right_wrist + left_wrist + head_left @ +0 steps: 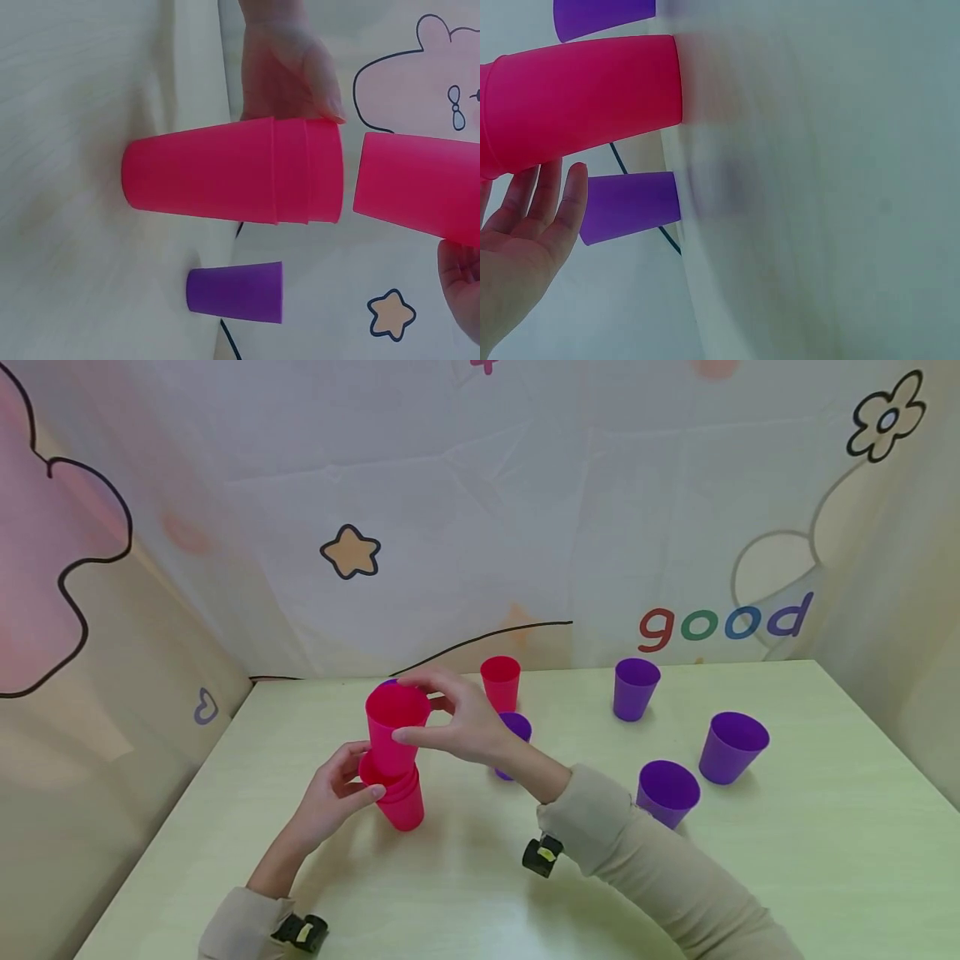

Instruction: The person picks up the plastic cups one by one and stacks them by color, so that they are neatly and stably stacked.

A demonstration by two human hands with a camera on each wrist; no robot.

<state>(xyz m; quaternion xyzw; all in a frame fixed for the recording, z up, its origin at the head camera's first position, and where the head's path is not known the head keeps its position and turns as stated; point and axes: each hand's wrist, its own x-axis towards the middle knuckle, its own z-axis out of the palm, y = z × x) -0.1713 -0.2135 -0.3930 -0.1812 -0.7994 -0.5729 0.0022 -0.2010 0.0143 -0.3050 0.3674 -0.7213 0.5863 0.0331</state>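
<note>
While a printed cloth backdrop (487,510) closes off the rear, a pale bench (450,902) spreads before it. The right hand (465,722) pinches a red plastic cup (382,739) between thumb and fingers, mouth up, just above a stack of nested red cups (405,812); the right wrist view shows a gap between them. The left hand (333,793) curls round the stack near its top, as it stands on the bench. To the right stand three purple cups (722,760); farther back, between, a lone red cup (500,683).
</note>
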